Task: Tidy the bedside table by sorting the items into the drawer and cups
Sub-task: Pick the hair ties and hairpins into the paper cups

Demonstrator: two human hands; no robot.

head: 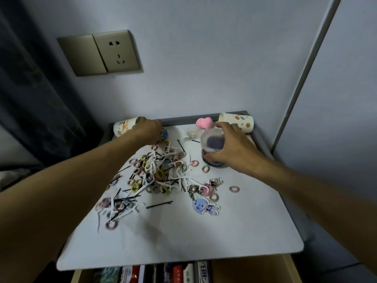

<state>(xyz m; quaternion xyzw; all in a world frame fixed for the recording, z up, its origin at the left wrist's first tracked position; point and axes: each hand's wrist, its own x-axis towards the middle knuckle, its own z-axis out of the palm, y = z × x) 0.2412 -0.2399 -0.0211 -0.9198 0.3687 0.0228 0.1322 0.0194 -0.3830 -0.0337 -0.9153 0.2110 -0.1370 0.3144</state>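
right hand grips jar near table's back rim; left hand by tipped cup, grip unclear

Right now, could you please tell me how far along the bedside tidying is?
Barely begun: only the drawer is open. The right hand grips the jar; the left hand is at a blue item. The hair-tie pile, keychains and both tipped cups are unsorted.

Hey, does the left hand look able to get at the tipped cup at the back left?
Probably yes: the left hand is right beside that cup and nothing lies between them, though it seems busy with a blue item.
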